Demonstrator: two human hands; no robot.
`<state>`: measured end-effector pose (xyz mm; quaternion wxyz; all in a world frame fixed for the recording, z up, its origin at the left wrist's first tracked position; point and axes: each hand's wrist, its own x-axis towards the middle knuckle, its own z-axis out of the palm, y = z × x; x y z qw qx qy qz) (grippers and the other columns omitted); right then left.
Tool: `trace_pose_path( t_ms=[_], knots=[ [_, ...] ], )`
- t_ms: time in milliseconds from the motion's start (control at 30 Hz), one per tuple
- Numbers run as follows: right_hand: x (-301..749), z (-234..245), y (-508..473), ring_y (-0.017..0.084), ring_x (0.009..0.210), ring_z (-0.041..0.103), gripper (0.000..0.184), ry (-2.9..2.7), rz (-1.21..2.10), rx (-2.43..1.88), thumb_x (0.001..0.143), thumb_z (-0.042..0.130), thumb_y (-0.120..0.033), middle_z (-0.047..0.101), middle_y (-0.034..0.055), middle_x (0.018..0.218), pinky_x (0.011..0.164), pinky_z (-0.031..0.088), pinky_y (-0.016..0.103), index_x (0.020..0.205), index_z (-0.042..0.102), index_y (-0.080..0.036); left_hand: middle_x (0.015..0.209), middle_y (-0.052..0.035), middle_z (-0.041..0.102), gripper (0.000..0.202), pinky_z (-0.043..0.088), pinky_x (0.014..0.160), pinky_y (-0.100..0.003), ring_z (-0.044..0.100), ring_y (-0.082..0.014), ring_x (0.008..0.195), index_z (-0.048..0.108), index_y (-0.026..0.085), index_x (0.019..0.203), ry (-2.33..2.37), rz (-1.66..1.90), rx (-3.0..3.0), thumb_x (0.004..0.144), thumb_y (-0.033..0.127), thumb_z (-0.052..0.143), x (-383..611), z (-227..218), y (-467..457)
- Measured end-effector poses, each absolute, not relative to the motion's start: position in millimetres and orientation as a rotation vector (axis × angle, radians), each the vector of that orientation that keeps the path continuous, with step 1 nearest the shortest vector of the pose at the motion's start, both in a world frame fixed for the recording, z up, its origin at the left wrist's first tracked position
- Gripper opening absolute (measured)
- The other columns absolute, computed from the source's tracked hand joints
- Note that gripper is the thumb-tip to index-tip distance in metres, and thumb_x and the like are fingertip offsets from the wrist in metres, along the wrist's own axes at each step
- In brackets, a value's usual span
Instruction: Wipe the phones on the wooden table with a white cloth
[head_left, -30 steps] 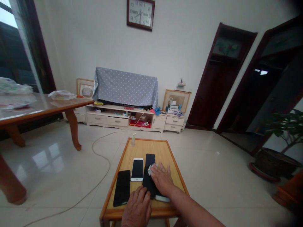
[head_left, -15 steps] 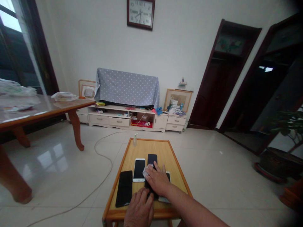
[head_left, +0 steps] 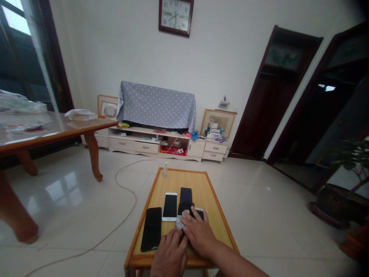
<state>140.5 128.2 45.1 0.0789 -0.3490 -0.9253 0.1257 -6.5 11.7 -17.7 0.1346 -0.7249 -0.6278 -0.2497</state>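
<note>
Landmark: uncovered white phone (head_left: pixel 170 207). Dark phone (head_left: pixel 185 206) just right of it on the counter (head_left: pixel 196 176), partly hidden. Right hand (head_left: pixel 199 233), right of landmark: fingers spread, pressing a crumpled wipe (head_left: pixel 180 222); grip apart. Left hand (head_left: pixel 170 250) on landmark's near side; cannot tell its grip. Dark phone judged light, stiff, slick, screen fragile; hold by long edges.

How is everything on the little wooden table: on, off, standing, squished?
White rectangular phone: face up, screen dark.
Long black phone: flat, screen dark.
Dark-blue rectangular phone: lying flat.
White-edged phone: partly covered by the right hand.
Flat black item: mostly covered.
Small white tissue: crumpled, partly under that hand.
Clear plastic pump bottle: standing upright.
</note>
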Motion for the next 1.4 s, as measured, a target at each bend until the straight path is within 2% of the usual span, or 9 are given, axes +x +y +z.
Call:
trace_pose_path(
  t_ms=[167, 400, 500, 600, 800, 967, 1100, 1267, 1400],
  knots=[
    [149, 48, 138, 0.033, 0.154, 0.015, 0.048, -2.660, 0.267, -1.326, 0.106, 0.027, -0.045, 0.042, -0.0027, 0.159, 0.118, -0.006, 0.068, 0.150, 0.045, -0.039, 0.128, -0.0039, 0.065, 0.035, 0.040, 0.101, -0.043, 0.052, -0.0270, 0.125, 0.061, 0.030, 0.123, -1.857, -0.675, -2.098, 0.089, 0.023, 0.056, -4, -16, 9],
    [153, 37, 123, 0.028, 0.155, 0.016, 0.047, -2.735, 0.376, -1.073, 0.107, 0.024, -0.041, 0.038, -0.0078, 0.161, 0.120, 0.000, 0.066, 0.152, 0.038, -0.047, 0.127, -0.0033, 0.066, 0.035, 0.041, 0.100, -0.043, 0.053, -0.0266, 0.123, 0.062, 0.029, 0.123, -1.812, -0.701, -2.086, 0.089, 0.026, 0.057, -3, -18, 12],
    [150, 39, 134, 0.030, 0.155, 0.015, 0.048, -2.647, 0.338, -1.289, 0.107, 0.025, -0.042, 0.038, -0.0032, 0.161, 0.119, 0.000, 0.067, 0.152, 0.041, -0.040, 0.129, -0.0037, 0.065, 0.037, 0.041, 0.101, -0.044, 0.052, -0.0269, 0.124, 0.061, 0.030, 0.125, -1.819, -0.679, -2.091, 0.089, 0.023, 0.056, -2, -19, 12],
    [141, 45, 143, 0.030, 0.154, 0.018, 0.049, -2.609, 0.333, -1.382, 0.107, 0.024, -0.044, 0.039, 0.0003, 0.160, 0.119, 0.001, 0.067, 0.151, 0.043, -0.036, 0.128, -0.0044, 0.065, 0.036, 0.041, 0.101, -0.044, 0.052, -0.0277, 0.123, 0.062, 0.029, 0.124, -1.811, -0.685, -2.093, 0.088, 0.026, 0.058, -2, -21, 13],
    [121, 53, 145, 0.026, 0.155, 0.016, 0.050, -2.695, 0.400, -1.191, 0.107, 0.020, -0.050, 0.040, -0.0040, 0.160, 0.120, 0.001, 0.065, 0.149, 0.044, -0.041, 0.124, -0.0024, 0.067, 0.035, 0.040, 0.099, -0.042, 0.054, -0.0262, 0.120, 0.063, 0.030, 0.121, -1.800, -0.751, -2.075, 0.086, 0.035, 0.066, -4, -27, 18],
    [100, 47, 156, 0.032, 0.155, 0.012, 0.055, -2.547, 0.335, -1.466, 0.107, 0.016, -0.047, 0.036, 0.0048, 0.162, 0.116, -0.002, 0.072, 0.153, 0.041, -0.031, 0.124, -0.0017, 0.067, 0.035, 0.041, 0.098, -0.041, 0.054, -0.0258, 0.120, 0.063, 0.031, 0.120, -1.779, -0.761, -2.056, 0.086, 0.037, 0.065, -5, -28, 18],
    [88, 43, 160, 0.028, 0.155, 0.013, 0.051, -2.577, 0.355, -1.431, 0.106, 0.022, -0.051, 0.037, -0.0034, 0.162, 0.118, 0.002, 0.069, 0.151, 0.041, -0.039, 0.123, -0.0031, 0.067, 0.034, 0.041, 0.098, -0.042, 0.054, -0.0263, 0.119, 0.064, 0.030, 0.120, -1.772, -0.750, -2.053, 0.086, 0.032, 0.064, -5, -22, 15],
    [108, 41, 152, 0.032, 0.155, 0.010, 0.053, -2.534, 0.314, -1.518, 0.106, 0.022, -0.047, 0.034, 0.0019, 0.163, 0.117, -0.003, 0.071, 0.155, 0.038, -0.033, 0.128, -0.0037, 0.066, 0.039, 0.040, 0.098, -0.043, 0.053, -0.0267, 0.122, 0.062, 0.030, 0.125, -1.804, -0.648, -2.091, 0.087, 0.024, 0.057, -6, -13, 11],
    [141, 37, 129, 0.028, 0.155, 0.014, 0.049, -2.687, 0.323, -1.238, 0.106, 0.027, -0.040, 0.038, -0.0027, 0.161, 0.120, -0.008, 0.064, 0.153, 0.040, -0.039, 0.129, -0.0034, 0.066, 0.039, 0.039, 0.098, -0.044, 0.054, -0.0269, 0.123, 0.061, 0.030, 0.126, -1.819, -0.645, -2.114, 0.087, 0.024, 0.057, -6, -9, 10]
  ],
)
